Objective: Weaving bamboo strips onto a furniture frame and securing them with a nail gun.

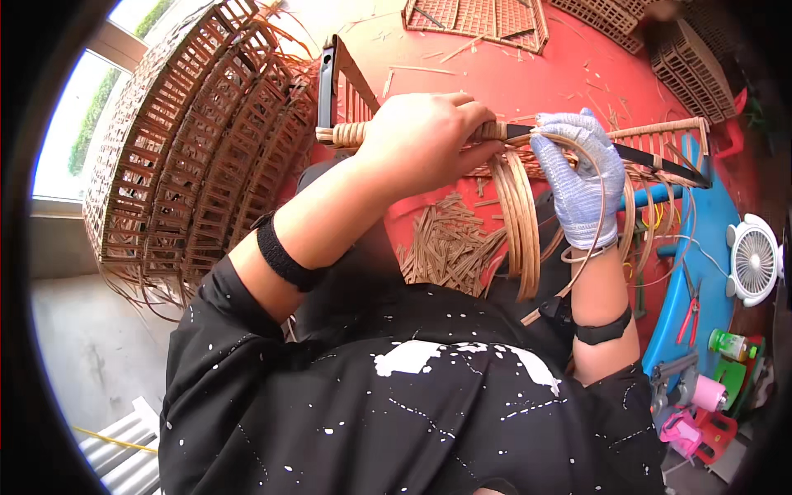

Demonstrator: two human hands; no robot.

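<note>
My left hand (429, 140), bare, is closed round the bar of a black frame (328, 78). A binding of tan rattan strip (351, 134) covers part of that bar, and a black stretch shows between my hands. My right hand (577, 173), in a pale blue knit glove, pinches a rattan strand (587, 260) at the bar. That strand arcs over the glove and down past the wrist. Several bundled rattan loops (516, 223) hang below the bar between my hands. Slatted woven panelling (652, 132) adjoins the frame at the right.
Stacked woven baskets (186, 157) stand at the left by a window. Cut rattan pieces (450, 243) lie heaped on the red floor. At the right are a blue table (672, 309), red-handled pliers (689, 318), a white fan (752, 260) and a bottle (730, 344).
</note>
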